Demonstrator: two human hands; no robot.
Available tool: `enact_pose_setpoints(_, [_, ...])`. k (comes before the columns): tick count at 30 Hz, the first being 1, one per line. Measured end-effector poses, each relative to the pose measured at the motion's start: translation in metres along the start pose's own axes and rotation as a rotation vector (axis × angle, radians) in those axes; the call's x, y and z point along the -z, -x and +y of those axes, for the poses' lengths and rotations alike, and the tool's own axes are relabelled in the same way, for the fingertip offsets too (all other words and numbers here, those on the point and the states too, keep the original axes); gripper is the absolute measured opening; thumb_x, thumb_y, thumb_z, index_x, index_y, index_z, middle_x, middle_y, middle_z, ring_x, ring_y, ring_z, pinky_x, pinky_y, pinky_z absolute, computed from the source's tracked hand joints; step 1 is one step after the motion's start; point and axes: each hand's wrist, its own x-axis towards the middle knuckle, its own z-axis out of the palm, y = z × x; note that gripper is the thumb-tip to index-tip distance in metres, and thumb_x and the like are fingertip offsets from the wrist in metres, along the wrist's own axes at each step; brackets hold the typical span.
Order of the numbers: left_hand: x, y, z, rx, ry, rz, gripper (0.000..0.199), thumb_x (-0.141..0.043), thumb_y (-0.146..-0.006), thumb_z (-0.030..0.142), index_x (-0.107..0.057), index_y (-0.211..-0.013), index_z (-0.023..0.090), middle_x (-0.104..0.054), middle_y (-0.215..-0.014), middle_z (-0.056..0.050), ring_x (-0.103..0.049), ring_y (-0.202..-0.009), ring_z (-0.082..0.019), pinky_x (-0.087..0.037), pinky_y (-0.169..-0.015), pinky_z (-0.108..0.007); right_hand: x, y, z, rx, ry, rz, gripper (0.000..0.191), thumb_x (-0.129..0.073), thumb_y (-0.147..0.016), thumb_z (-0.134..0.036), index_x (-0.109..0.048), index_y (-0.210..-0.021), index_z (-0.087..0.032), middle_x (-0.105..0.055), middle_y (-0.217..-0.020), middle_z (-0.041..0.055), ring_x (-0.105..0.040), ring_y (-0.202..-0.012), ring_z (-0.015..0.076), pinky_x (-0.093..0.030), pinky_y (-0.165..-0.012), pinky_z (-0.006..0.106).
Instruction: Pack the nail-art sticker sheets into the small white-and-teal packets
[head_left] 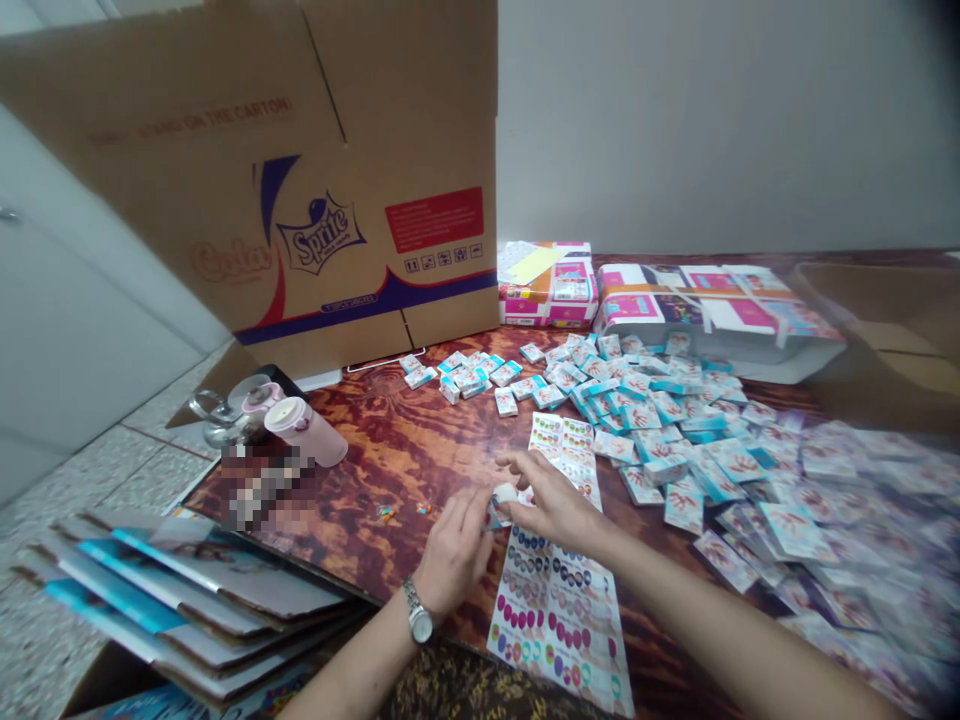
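Observation:
A small white box (504,495) with a trace of blue is held between my two hands, above the left edge of a long printed sheet. My left hand (452,555), with a silver watch at the wrist, has its fingers closed around the box's near left side. My right hand (559,500) grips the box's right side between thumb and fingers. The sheet (559,600) lies under the hands and carries rows of coloured oval stickers. Two tiny colourful bits (386,512) rest on the table left of my hands.
Many small white-and-blue boxes (637,410) cover the table's (360,430) right and back. Behind them stand two pink-and-white packages (551,290). A large Sprite carton (360,130) rises at back left. Pink bottles (319,435) stand left; folded cardboard (217,570) is stacked front left.

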Motion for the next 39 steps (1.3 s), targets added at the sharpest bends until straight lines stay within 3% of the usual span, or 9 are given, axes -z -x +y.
enact_pose_setpoints(2, [0.002,0.0,0.0,-0.02,0.013,-0.012,0.052,-0.037,-0.083,0.01,-0.028,-0.133,0.015,-0.048,-0.123,-0.014,-0.043,-0.116,-0.023,-0.04,-0.097,-0.039,0.001,-0.002,0.004,-0.029,-0.051,-0.074,0.036,-0.056,-0.073,-0.017,-0.051,-0.108,-0.019,-0.057,-0.085,0.0013,-0.054,-0.068,0.0122,-0.04,-0.058,0.021])
enact_pose_setpoints(4, [0.003,-0.001,0.0,-0.041,0.048,-0.033,0.052,-0.038,-0.082,0.009,-0.029,-0.133,0.016,-0.046,-0.124,-0.014,-0.044,-0.116,-0.022,-0.041,-0.097,-0.038,0.0,-0.004,0.007,-0.054,-0.067,-0.137,0.021,-0.053,-0.075,-0.018,-0.058,-0.095,-0.019,-0.055,-0.068,-0.0031,-0.05,-0.058,0.0103,-0.036,-0.052,0.019])
enact_pose_setpoints(9, [0.003,0.0,0.002,-0.03,0.154,-0.084,0.047,-0.043,-0.079,0.009,-0.038,-0.125,0.017,-0.046,-0.122,-0.012,-0.045,-0.112,-0.022,-0.042,-0.095,-0.037,-0.003,-0.003,0.003,-0.093,0.008,-0.12,0.004,-0.054,-0.073,-0.017,-0.058,-0.072,-0.018,-0.051,-0.055,-0.0056,-0.046,-0.052,0.0091,-0.028,-0.048,0.018])
enact_pose_setpoints(13, [0.001,0.002,0.001,0.006,0.181,-0.075,0.044,-0.045,-0.078,0.01,-0.041,-0.12,0.017,-0.048,-0.12,-0.012,-0.045,-0.111,-0.022,-0.041,-0.095,-0.037,-0.002,0.004,0.0,-0.081,-0.035,-0.103,0.005,-0.056,-0.076,-0.023,-0.056,-0.073,-0.018,-0.053,-0.057,-0.0051,-0.049,-0.054,0.0103,-0.029,-0.048,0.019])
enact_pose_setpoints(18, [0.004,-0.001,0.002,0.057,0.188,-0.027,0.042,-0.047,-0.077,0.009,-0.041,-0.118,0.018,-0.05,-0.118,-0.011,-0.047,-0.11,-0.021,-0.041,-0.094,-0.036,0.004,0.016,-0.003,0.011,-0.341,-0.155,0.024,-0.05,-0.081,-0.02,-0.054,-0.105,-0.02,-0.062,-0.09,0.0007,-0.058,-0.08,0.0144,-0.043,-0.068,0.023])
enact_pose_setpoints(20, [0.005,-0.003,0.004,0.067,0.202,-0.015,0.041,-0.047,-0.078,0.01,-0.042,-0.117,0.018,-0.051,-0.118,-0.01,-0.048,-0.109,-0.02,-0.042,-0.094,-0.035,0.0,0.018,-0.004,0.017,-0.348,-0.106,0.026,-0.05,-0.082,-0.02,-0.054,-0.107,-0.02,-0.062,-0.091,0.0007,-0.057,-0.078,0.0141,-0.043,-0.068,0.023])
enact_pose_setpoints(24, [0.005,-0.005,0.01,0.068,0.2,0.003,0.036,-0.046,-0.078,0.01,-0.044,-0.114,0.017,-0.051,-0.118,-0.011,-0.048,-0.109,-0.021,-0.042,-0.093,-0.035,-0.014,0.022,-0.007,-0.046,-0.267,0.063,0.013,-0.05,-0.083,-0.022,-0.059,-0.093,-0.019,-0.06,-0.074,-0.0018,-0.054,-0.065,0.0124,-0.041,-0.059,0.022])
enact_pose_setpoints(29, [0.003,-0.003,0.01,0.043,0.108,0.017,0.037,-0.043,-0.08,0.01,-0.042,-0.117,0.014,-0.053,-0.117,-0.012,-0.046,-0.113,-0.022,-0.041,-0.095,-0.037,-0.026,0.026,-0.014,-0.07,-0.269,0.208,0.017,-0.049,-0.086,-0.024,-0.06,-0.098,-0.021,-0.062,-0.086,0.0013,-0.058,-0.076,0.0144,-0.044,-0.069,0.024])
enact_pose_setpoints(39, [-0.005,0.001,0.01,0.127,0.069,0.08,0.048,-0.042,-0.079,0.01,-0.032,-0.126,0.009,-0.055,-0.111,-0.015,-0.053,-0.103,-0.021,-0.047,-0.088,-0.034,-0.042,0.021,-0.01,-0.236,-0.448,0.252,0.013,-0.054,-0.081,-0.026,-0.063,-0.086,-0.019,-0.065,-0.078,0.0013,-0.061,-0.069,0.015,-0.047,-0.065,0.025])
